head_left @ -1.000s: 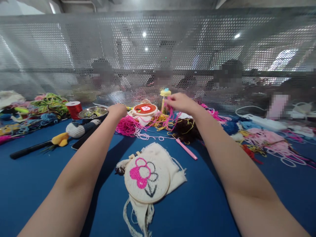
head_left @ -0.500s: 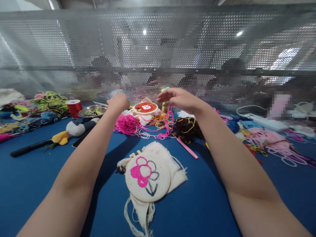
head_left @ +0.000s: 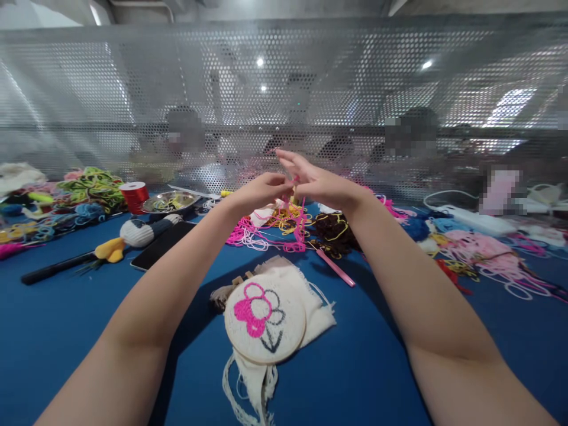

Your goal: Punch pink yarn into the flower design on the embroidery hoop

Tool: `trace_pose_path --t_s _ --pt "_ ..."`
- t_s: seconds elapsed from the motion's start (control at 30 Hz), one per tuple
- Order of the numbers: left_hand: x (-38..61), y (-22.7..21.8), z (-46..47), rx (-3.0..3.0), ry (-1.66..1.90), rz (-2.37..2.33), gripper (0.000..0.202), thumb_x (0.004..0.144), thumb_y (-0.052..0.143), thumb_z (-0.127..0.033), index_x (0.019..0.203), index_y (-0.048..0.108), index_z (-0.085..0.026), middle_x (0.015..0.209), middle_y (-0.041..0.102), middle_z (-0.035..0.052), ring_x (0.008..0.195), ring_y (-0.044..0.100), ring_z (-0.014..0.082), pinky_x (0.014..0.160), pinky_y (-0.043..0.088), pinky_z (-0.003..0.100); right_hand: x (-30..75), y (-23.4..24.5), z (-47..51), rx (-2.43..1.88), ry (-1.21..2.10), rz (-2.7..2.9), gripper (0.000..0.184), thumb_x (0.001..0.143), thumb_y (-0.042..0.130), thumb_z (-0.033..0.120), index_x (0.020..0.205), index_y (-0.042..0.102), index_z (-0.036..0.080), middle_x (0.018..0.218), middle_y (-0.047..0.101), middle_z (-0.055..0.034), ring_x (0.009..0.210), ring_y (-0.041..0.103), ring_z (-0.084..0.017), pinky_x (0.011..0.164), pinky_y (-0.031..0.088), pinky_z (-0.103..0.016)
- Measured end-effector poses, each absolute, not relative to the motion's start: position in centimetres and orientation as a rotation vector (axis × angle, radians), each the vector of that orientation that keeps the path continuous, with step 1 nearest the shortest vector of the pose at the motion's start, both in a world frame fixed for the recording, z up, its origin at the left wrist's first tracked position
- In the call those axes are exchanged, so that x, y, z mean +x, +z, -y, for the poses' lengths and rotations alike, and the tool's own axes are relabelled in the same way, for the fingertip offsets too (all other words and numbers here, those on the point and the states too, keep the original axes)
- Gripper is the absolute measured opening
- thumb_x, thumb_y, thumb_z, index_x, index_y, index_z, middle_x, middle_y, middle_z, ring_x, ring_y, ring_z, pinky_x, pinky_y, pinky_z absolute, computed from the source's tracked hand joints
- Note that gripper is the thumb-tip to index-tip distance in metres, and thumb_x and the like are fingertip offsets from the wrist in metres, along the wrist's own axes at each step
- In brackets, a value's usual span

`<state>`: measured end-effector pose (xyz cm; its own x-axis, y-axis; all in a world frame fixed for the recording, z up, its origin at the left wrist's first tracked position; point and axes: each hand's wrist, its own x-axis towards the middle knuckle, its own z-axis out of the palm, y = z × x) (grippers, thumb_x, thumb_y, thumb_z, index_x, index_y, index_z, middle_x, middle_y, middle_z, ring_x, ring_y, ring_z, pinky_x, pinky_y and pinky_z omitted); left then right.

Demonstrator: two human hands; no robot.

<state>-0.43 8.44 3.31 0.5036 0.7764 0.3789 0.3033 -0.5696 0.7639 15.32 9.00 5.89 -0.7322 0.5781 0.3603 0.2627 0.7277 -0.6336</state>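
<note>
My left hand and my right hand meet above the yarn at the back of the table. Bright pink yarn runs up from the tabletop to both hands. The left fingers are pinched on it near the right thumb. In the right hand the strand passes between thumb and fingers, while the upper fingers stretch out. Nearer me lies a round embroidery hoop with cream cloth, bearing a flower outline partly filled in pink. A pink punch needle rests right of the cloth.
A perforated metal screen stands behind the table. At left are a dark phone, a metal dish, a red spool and green yarn. Brown yarn and light pink yarn lie to the right.
My left hand has moved right to meet the right hand at the pink yarn. The right hand has shifted slightly left. The hoop has stayed put.
</note>
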Motion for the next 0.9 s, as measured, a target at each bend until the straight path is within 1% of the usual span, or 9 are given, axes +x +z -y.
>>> trace_pose_path --t_s 0.07,0.13,0.23,0.3,0.37,0.5,0.63,0.83,0.9 --pt "-0.8 3.4 -8.7 2.037 1.016 -0.948 0.021 0.081 0.041 -0.030 0.071 0.052 -0.015 0.073 0.058 0.0048 0.064 0.055 0.0081 0.058 0.041 0.020 15.4 5.7 -9.7 -0.759 0.662 2.359 0.068 0.066 0.048 0.010 0.128 0.026 0.023 0.136 0.026 -0.0058 0.118 0.035 -0.020 0.088 0.040 -0.029" --pt "-1.3 3.8 -8.9 1.922 1.087 -1.073 0.026 0.082 0.040 -0.030 0.066 0.053 -0.014 0.069 0.059 0.0048 0.062 0.055 0.0083 0.058 0.041 0.021 15.5 5.6 -10.5 -0.909 0.510 2.318 0.055 0.067 0.047 0.011 0.121 0.039 0.020 0.126 0.041 -0.0081 0.106 0.047 -0.020 0.082 0.043 -0.030" --pt "-2.3 4.3 -9.3 1.746 1.243 -1.256 0.031 0.081 0.041 -0.029 0.054 0.048 -0.015 0.055 0.053 0.0024 0.052 0.052 0.0077 0.054 0.041 0.022 15.8 5.4 -11.6 -1.094 0.262 2.271 0.024 0.070 0.048 0.017 0.092 0.059 0.017 0.093 0.061 -0.0069 0.084 0.055 -0.019 0.073 0.043 -0.030" --pt "-2.9 4.5 -9.5 1.664 1.338 -1.308 0.032 0.081 0.041 -0.026 0.051 0.041 -0.016 0.046 0.045 -0.0010 0.046 0.049 0.0071 0.051 0.041 0.021 16.0 5.3 -12.1 -1.172 0.196 2.241 0.014 0.072 0.049 0.022 0.073 0.061 0.017 0.072 0.062 -0.0049 0.072 0.056 -0.018 0.067 0.043 -0.029" --pt "-3.6 4.5 -9.8 1.607 1.413 -1.322 0.032 0.080 0.040 -0.024 0.049 0.036 -0.018 0.042 0.037 -0.0039 0.042 0.045 0.0065 0.048 0.040 0.021 16.2 5.0 -12.5 -1.209 0.204 2.206 0.018 0.074 0.047 0.023 0.063 0.059 0.017 0.062 0.060 -0.0039 0.065 0.056 -0.017 0.064 0.042 -0.028" --pt "-4.5 4.5 -10.2 1.506 1.550 -1.325 0.031 0.078 0.042 -0.022 0.049 0.029 -0.019 0.041 0.025 -0.0073 0.034 0.033 0.0047 0.039 0.033 0.019 16.6 4.4 -13.4 -1.277 0.273 2.137 0.029 0.080 0.040 0.022 0.055 0.054 0.017 0.051 0.057 -0.0019 0.052 0.055 -0.014 0.059 0.041 -0.027" --pt "-5.2 4.7 -10.4 1.406 1.721 -1.347 0.030 0.078 0.039 -0.018 0.050 0.026 -0.020 0.042 0.020 -0.0082 0.031 0.023 0.0039 0.035 0.025 0.018 16.9 4.0 -13.9 -1.332 0.350 2.075 0.033 0.077 0.045 0.021 0.045 0.048 0.018 0.038 0.050 0.0007 0.042 0.051 -0.013 0.057 0.041 -0.027" --pt "-7.0 5.5 -10.6 1.108 2.037 -1.234 0.031 0.084 0.032 -0.025 0.055 0.025 -0.020 0.043 0.021 -0.0084 0.031 0.021 0.0041 0.035 0.023 0.019 17.5 3.5 -14.4 -1.353 0.579 1.899 0.035 0.078 0.044 0.022 0.044 0.044 0.017 0.040 0.052 -0.0013 0.036 0.049 -0.012 0.052 0.042 -0.029" --pt "-7.6 5.7 -10.6 1.181 1.977 -1.261 0.032 0.086 0.029 -0.030 0.055 0.023 -0.021 0.043 0.020 -0.0087 0.031 0.020 0.0042 0.035 0.022 0.018 17.6 3.4 -14.6 -1.332 0.691 1.816 0.035 0.080 0.041 0.024 0.046 0.042 0.017 0.046 0.055 -0.0034 0.038 0.052 -0.013 0.052 0.044 -0.029"
